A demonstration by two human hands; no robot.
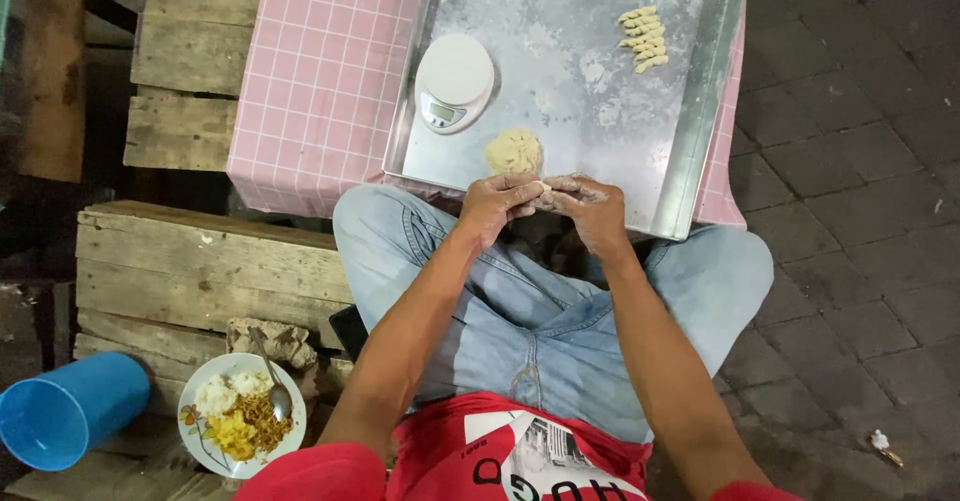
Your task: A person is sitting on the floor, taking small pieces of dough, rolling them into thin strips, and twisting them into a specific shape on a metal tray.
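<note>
Beyond the fingers, farther from the body, lies a floured metal tray (700, 111) on a pink checked cloth (320, 71); wooden pallets (190, 261) sit off to the left-hand side; a blue plastic cup (65, 411) and a plate of rice and food (240, 416) with a spoon lie well back of the fingers, low on the left. On the tray, a small white kitchen scale (455, 81) stands ahead and left of the fingers; a row of shaped dough pieces (643, 38) lies far ahead and to the right. The dough lump (513, 151) sits just ahead of the fingertips, nearer the left hand (497, 206) than the right hand (592, 211); it is roundish, with no clear long axis. Both hands meet at the tray's near edge, fingers curled and closed together on a small dough piece (543, 187) pinched between them; its long axis cannot be told, being mostly hidden.
</note>
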